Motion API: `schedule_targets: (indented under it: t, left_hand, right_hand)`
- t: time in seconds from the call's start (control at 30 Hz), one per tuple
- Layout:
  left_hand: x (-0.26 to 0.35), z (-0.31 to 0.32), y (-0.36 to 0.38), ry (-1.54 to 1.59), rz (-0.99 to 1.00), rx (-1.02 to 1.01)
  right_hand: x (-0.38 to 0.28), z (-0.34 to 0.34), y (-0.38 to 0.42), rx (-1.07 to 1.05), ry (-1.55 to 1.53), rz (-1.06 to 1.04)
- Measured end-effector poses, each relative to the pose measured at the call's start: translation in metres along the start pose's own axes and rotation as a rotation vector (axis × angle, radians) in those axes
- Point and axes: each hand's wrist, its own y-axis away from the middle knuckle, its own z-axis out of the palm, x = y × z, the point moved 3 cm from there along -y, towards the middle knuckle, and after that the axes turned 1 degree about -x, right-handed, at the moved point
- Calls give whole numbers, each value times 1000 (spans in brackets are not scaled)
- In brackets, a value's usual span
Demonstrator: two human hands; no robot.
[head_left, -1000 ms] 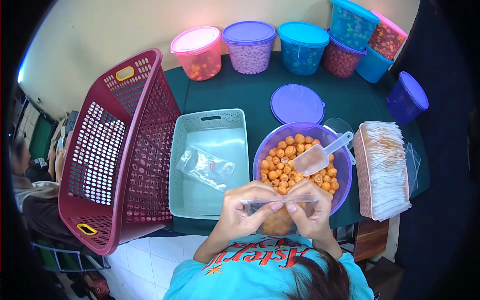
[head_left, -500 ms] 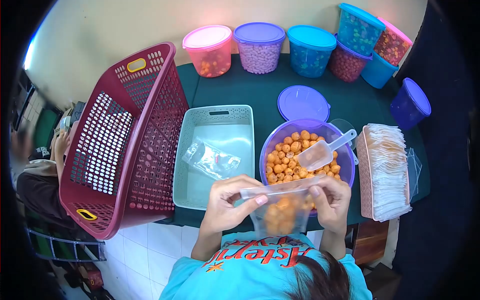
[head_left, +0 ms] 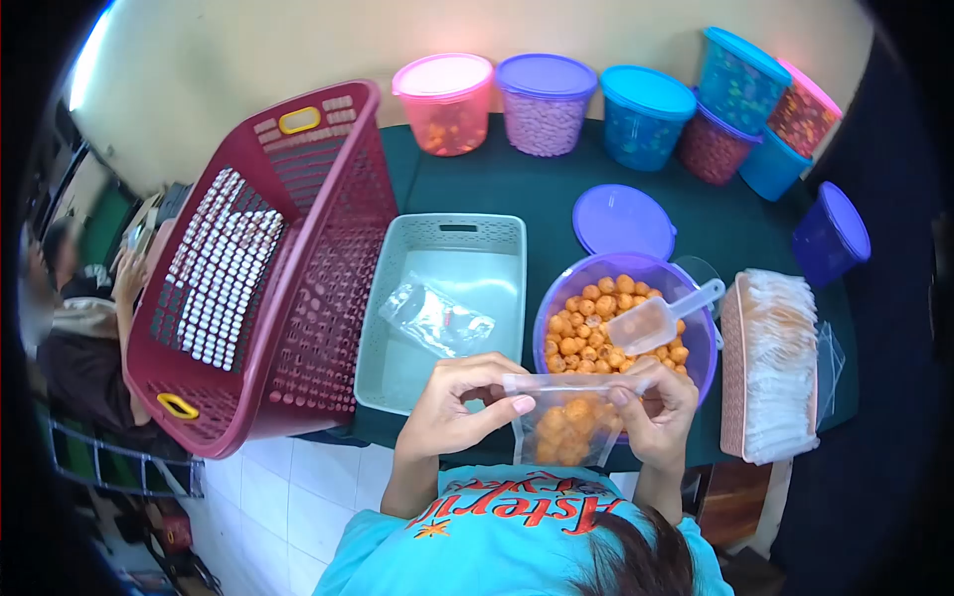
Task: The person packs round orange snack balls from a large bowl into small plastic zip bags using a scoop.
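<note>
A clear plastic pouch (head_left: 568, 433) with orange snack balls in its lower part hangs between my two hands. My left hand (head_left: 459, 405) pinches the left end of its top edge between thumb and fingers. At the right end, my right hand (head_left: 658, 409) grips the same edge, thumb in front. Just beyond the pouch stands a purple tub (head_left: 708, 372) of orange snack balls (head_left: 581, 320), partly covered by the pouch and my right hand. A clear scoop (head_left: 644, 328) rests on the balls, its handle pointing right.
Left of the tub, a pale green basket (head_left: 513, 298) holds a flat plastic bag (head_left: 437, 316); a tall maroon basket (head_left: 338, 248) stands beyond. A pink basket (head_left: 732, 397) of stacked pouches is at right. Lidded tubs (head_left: 547, 109) line the wall. Another person (head_left: 94, 348) sits far left.
The whole view has shifted, with table items appearing slightly farther right. Both hands still grip the pouch's top edge; the pouch looks a little more level across the top.
</note>
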Motion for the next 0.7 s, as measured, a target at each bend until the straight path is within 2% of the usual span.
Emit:
schedule_targets:
  t: [0.1, 0.13, 0.2, 0.27, 0.3, 0.37, 0.43, 0.5, 0.57, 0.63, 0.7]
  left_hand:
    - [7, -13, 6, -40, -69, 17]
    - [12, -19, 9, -36, 20, 85]
    - [27, -47, 21, -126, 226, 365]
    - [48, -77, 44, -10, 458, 824]
    - [61, -92, 62, -174, 542, 1063]
    - [92, -110, 77, -19, 890, 1135]
    - [107, -117, 90, -120, 942, 1357]
    - [105, -125, 93, -188, 951, 1347]
    - [95, -132, 91, -416, 756, 1469]
    - [89, -133, 89, -403, 738, 1447]
    - [90, -128, 88, -479, 646, 1574]
  right_hand:
    - [6, 7, 1, -110, -36, 28]
    - [2, 12, -1, -104, -65, 50]
    - [2, 12, -1, -154, -68, 42]
    - [-1, 9, -1, -124, -106, 35]
    - [-3, 5, -1, -73, -132, 34]
    - [-1, 1, -2, -80, -135, 56]
    - [1, -2, -1, -78, -115, 45]
    - [3, -3, 0, -80, -86, 41]
    - [5, -4, 1, -77, -57, 38]
    - [5, -6, 3, -85, 19, 23]
    - [5, -8, 4, -82, 57, 6]
